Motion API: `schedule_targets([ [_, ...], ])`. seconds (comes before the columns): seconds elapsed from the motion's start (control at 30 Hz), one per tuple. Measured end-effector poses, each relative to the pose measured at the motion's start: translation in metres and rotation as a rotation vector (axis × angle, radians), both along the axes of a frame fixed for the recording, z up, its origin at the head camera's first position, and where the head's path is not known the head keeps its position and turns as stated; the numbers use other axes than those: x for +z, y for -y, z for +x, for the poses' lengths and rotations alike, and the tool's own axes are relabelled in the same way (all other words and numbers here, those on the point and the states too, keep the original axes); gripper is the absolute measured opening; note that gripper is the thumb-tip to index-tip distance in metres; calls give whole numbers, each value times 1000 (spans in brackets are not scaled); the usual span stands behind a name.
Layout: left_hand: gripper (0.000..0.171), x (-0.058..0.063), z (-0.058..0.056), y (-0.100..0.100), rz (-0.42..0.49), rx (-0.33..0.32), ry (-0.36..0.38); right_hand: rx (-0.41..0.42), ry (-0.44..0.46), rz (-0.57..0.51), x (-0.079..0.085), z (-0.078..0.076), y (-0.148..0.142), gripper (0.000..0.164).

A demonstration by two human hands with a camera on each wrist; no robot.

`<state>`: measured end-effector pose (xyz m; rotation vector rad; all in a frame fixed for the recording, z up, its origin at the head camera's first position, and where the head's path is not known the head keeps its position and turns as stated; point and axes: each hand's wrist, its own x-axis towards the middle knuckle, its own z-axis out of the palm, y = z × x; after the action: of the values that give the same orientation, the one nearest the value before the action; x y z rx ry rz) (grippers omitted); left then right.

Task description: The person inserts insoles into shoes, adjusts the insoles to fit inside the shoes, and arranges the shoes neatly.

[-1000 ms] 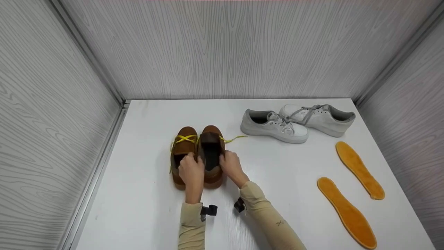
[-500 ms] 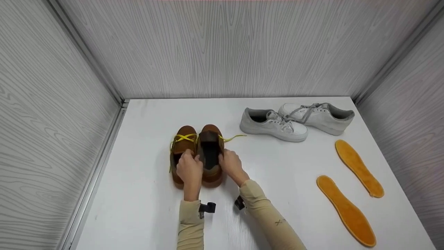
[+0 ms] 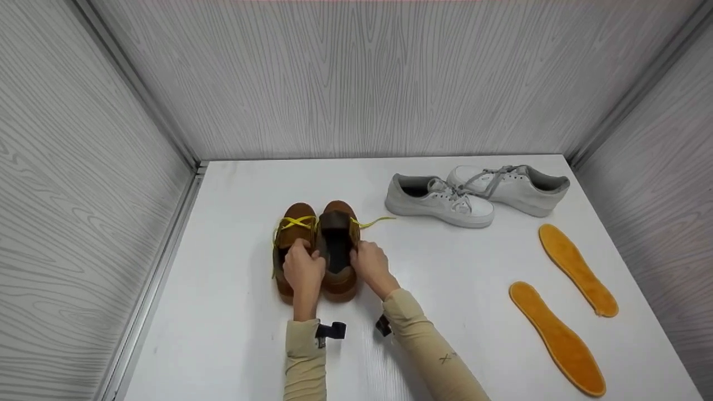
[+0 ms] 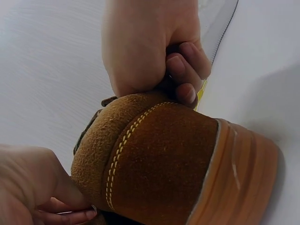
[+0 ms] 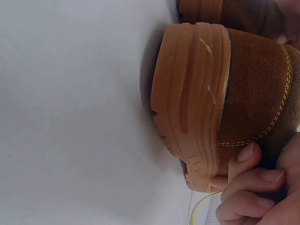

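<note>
Two brown suede shoes with yellow laces stand side by side, toes pointing away. The right shoe (image 3: 337, 250) has its tongue folded forward and its dark inside showing. My right hand (image 3: 370, 264) grips the right side of this shoe's collar, fingers curled over the edge in the right wrist view. My left hand (image 3: 304, 273) overlaps the opening of the left shoe (image 3: 298, 214) and pinches the right shoe's collar on its left side. The left wrist view shows the right shoe's stitched heel (image 4: 159, 154) between both hands. Part of the left shoe's opening is hidden behind my left hand.
Two white-grey sneakers (image 3: 437, 203) with grey laces stand at the back right, fronts overlapping in view. Two orange insoles (image 3: 557, 337) lie on the right of the white table (image 3: 223, 334). Grey wood-grain panels (image 3: 362, 78) enclose the back and sides.
Both hands stay at the right shoe's collar. My left hand and wrist have shifted very slightly left. The shoes, sneakers and insoles have not visibly moved.
</note>
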<state>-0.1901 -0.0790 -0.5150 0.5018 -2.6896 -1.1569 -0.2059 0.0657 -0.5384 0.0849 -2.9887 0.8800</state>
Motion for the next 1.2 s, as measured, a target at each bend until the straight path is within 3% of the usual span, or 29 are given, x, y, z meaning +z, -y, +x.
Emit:
schedule_targets([
  [0.23,27,0,-2,0,41,-7,-29,35,-1,8,2,0,-3,19],
  [0.67,26,-5,1,-5,-44,-17,-81,62,33,-41,0,-2,-6,21],
  [1.03,31,-7,3,-2,-118,-139,-77,106,55,-42,1,-6,-9,21],
  [1.2,32,-7,1,0,-131,-157,-78,121,51,-48,3,-8,-8,21],
])
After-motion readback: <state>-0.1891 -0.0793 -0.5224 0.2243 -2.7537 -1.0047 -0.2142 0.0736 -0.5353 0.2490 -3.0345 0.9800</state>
